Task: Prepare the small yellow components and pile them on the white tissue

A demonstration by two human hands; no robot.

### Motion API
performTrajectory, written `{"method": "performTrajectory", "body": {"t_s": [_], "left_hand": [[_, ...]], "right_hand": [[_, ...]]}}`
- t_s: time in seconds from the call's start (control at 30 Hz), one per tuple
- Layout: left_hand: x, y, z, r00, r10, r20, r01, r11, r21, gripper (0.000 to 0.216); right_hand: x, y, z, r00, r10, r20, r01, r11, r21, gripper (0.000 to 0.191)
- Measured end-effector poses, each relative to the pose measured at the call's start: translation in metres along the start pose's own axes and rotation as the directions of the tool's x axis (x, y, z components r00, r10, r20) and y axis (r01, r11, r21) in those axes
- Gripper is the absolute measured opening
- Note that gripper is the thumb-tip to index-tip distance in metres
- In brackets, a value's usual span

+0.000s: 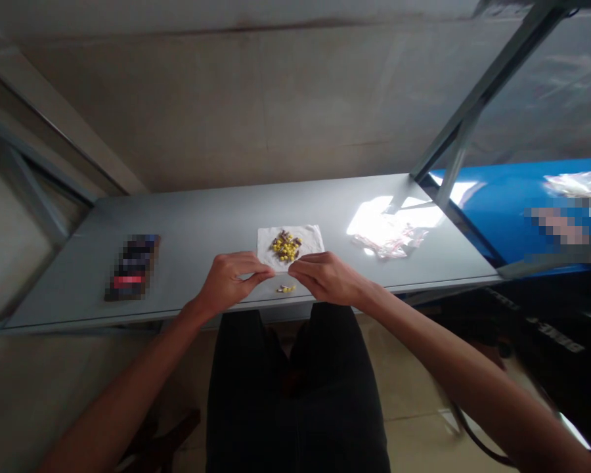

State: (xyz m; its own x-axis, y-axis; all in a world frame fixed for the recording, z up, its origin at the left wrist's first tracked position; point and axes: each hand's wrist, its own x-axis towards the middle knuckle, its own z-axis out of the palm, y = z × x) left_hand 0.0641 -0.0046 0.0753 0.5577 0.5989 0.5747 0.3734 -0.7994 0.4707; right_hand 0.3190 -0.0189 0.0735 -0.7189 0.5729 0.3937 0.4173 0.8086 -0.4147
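Near the front edge of the grey table, my left hand and my right hand are both closed in a pinch, fingertips a short gap apart. A thin pale edge seems to run between them, but what they hold is too small to make out. Just beyond my fingers, a white cloth or paper sheet bears a heap of small yellow and brown pieces. Below my fingertips, a few more yellow pieces lie apart on the tabletop.
Clear plastic bags lie to the right on the grey table, in bright glare. A blurred-out dark item lies at the left. Metal frame legs rise at both ends. A blue table adjoins on the right.
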Motion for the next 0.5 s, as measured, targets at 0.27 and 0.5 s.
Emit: {"method": "performTrajectory", "body": {"t_s": [0.27, 0.5], "left_hand": [[-0.005, -0.003, 0.002, 0.962, -0.268, -0.045, 0.255, 0.947, -0.194, 0.023], [-0.002, 0.003, 0.016, 0.939, -0.344, -0.031, 0.327, 0.914, -0.239, 0.019]], "right_hand": [[0.003, 0.005, 0.002, 0.997, 0.017, -0.074, -0.007, 0.991, 0.131, 0.022], [0.012, 0.005, -0.002, 0.991, 0.03, -0.134, -0.011, 0.99, 0.139, 0.016]]}}
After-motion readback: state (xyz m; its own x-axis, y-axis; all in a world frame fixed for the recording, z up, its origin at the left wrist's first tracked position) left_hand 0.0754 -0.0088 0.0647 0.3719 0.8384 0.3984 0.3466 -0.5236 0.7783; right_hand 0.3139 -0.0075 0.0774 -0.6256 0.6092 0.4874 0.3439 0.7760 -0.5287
